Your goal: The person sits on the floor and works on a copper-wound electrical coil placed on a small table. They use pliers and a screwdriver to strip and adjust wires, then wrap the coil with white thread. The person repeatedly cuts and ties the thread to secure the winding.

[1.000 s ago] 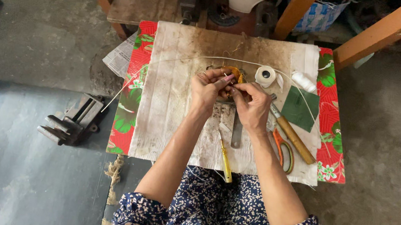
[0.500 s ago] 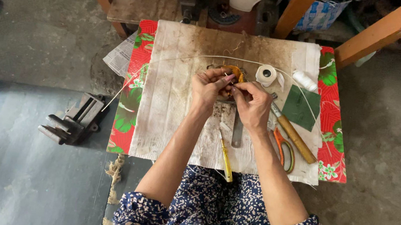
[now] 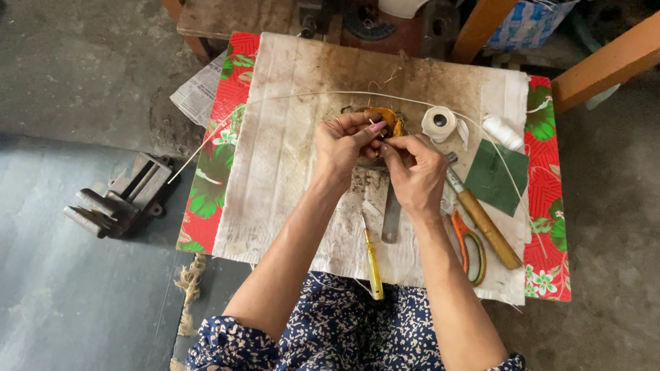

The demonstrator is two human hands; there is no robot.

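While both hands meet over the middle of the stained white cloth (image 3: 283, 163), the left hand (image 3: 343, 141) and right hand (image 3: 415, 166) pinch together on a small orange-brown piece (image 3: 388, 120), fingertips closed on it from either side. How the piece itself points cannot be told, since the fingers cover most of it. A long thin pale cane strip (image 3: 307, 94) arcs past the hands, its long axis running left to right, one end trailing off the left edge toward the floor, the other curving down on the right.

Near the right hand lie a wooden-handled tool (image 3: 487, 227), orange-handled scissors (image 3: 468, 247), a green square (image 3: 496, 178), a roll of white tape (image 3: 439, 123) and a white spool (image 3: 504, 132). A yellow-handled tool (image 3: 373, 265) and a flat metal blade (image 3: 391, 213) lie between the forearms. Bare cloth lies open to the left of the hands; the right side is crowded. A metal vise (image 3: 117, 199) sits on the floor, well apart.

Compared with a second ago, the hands remain at the same spot, with the tools unmoved.
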